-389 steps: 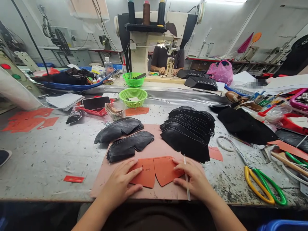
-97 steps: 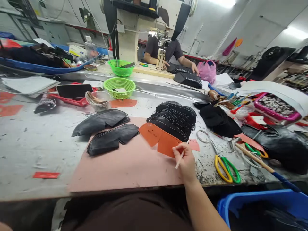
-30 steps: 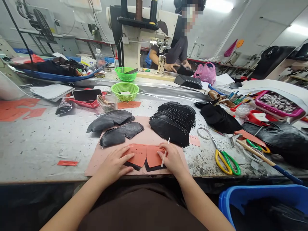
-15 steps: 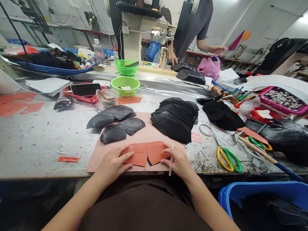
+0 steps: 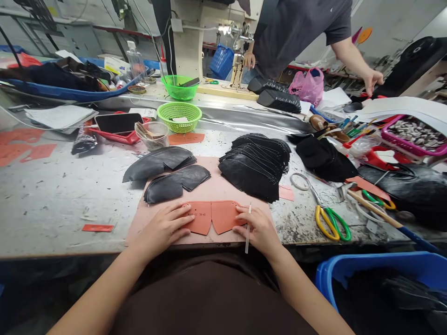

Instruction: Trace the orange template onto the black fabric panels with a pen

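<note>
An orange notched pattern template (image 5: 226, 217) with printed marks lies on a pink board (image 5: 139, 228) in front of me. My left hand (image 5: 164, 228) rests on the template's left end, fingers stretched out and apart. At the right end, my right hand (image 5: 260, 230) touches the template with its fingertips while holding a slim white pen (image 5: 248, 232) upright between the fingers. Beyond the template, at left, lie two small stacks of black leather pieces, a nearer one (image 5: 167, 187) and a farther one (image 5: 153, 164). A larger fanned stack of black leather pieces (image 5: 249, 172) sits at right.
Scissors (image 5: 330, 218) with yellow and green handles lie at right, near a hammer (image 5: 377, 209). Green baskets (image 5: 179, 116), a red tray (image 5: 132, 137) with a phone, and a sewing machine (image 5: 188, 46) stand behind. A co-worker (image 5: 296, 37) reaches rightward. A blue bin (image 5: 326, 279) stands below right.
The template has straightened and shifted slightly; the black piece that showed beneath its notch and right end is no longer visible there. The co-worker has leaned right, arm extended. My view has tilted slightly.
</note>
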`<state>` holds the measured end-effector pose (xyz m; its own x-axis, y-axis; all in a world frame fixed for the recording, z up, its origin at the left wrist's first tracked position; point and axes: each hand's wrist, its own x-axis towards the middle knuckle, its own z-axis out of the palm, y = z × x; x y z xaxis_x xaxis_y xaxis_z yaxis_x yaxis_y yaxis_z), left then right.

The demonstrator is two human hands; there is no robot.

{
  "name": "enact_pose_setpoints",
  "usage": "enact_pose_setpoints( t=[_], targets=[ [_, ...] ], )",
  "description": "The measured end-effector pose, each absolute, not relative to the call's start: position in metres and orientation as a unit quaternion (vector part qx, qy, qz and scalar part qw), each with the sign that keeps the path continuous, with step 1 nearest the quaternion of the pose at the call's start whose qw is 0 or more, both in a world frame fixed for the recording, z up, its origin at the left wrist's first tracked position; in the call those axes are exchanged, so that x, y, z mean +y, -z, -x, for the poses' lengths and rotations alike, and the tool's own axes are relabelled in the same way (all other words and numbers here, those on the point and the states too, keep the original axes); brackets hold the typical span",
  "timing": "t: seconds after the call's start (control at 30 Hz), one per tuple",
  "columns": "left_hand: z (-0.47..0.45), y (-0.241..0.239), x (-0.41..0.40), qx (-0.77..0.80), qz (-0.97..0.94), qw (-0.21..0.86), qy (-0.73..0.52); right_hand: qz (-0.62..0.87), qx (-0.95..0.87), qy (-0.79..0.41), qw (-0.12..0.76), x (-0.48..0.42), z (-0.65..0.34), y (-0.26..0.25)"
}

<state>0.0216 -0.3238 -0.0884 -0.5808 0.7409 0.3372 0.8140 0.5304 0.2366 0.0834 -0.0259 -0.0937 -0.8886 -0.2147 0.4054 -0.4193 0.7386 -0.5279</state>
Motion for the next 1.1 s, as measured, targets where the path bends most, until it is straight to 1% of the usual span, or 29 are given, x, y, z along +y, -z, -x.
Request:
enact_pose_setpoints(
  t=[0.17, 0.3, 0.4, 0.53, 0.63, 0.73, 0.8, 0.97, 1.03, 1.1],
  targets=[
    [-0.021, 0.085, -0.326, -0.869, 0.453, 0.112, 0.166, -0.166, -0.919, -0.325, 0.15, -0.026, -0.083, 0.093],
    [-0.032, 0.069, -0.309, -0.89, 0.438, 0.093, 0.089, -0.171, -0.92, -0.321, 0.147, -0.026, -0.082, 0.093],
    [-0.049, 0.067, -0.285, -0.89, 0.444, 0.095, 0.046, -0.175, -0.922, -0.314, 0.146, -0.027, -0.083, 0.093],
    [-0.065, 0.084, -0.266, -0.872, 0.466, 0.136, 0.06, -0.162, -0.923, -0.328, 0.123, -0.026, -0.083, 0.089],
    [-0.066, 0.095, -0.266, -0.875, 0.452, 0.152, 0.08, -0.13, -0.904, -0.397, 0.088, -0.019, -0.077, 0.082],
    [-0.063, 0.097, -0.269, -0.874, 0.45, 0.159, 0.091, -0.073, -0.89, -0.44, 0.097, -0.013, -0.065, 0.073],
    [-0.062, 0.096, -0.269, -0.873, 0.452, 0.162, 0.091, -0.058, -0.893, -0.434, 0.102, -0.015, -0.057, 0.067],
    [-0.06, 0.098, -0.269, -0.869, 0.45, 0.172, 0.111, -0.037, -0.935, -0.353, 0.018, -0.033, -0.04, 0.057],
    [-0.06, 0.1, -0.269, -0.868, 0.448, 0.177, 0.119, -0.031, -0.945, -0.324, 0.008, -0.036, -0.037, 0.054],
    [-0.059, 0.101, -0.269, -0.869, 0.446, 0.18, 0.12, -0.038, -0.946, -0.323, -0.001, -0.036, -0.035, 0.052]
  ],
)
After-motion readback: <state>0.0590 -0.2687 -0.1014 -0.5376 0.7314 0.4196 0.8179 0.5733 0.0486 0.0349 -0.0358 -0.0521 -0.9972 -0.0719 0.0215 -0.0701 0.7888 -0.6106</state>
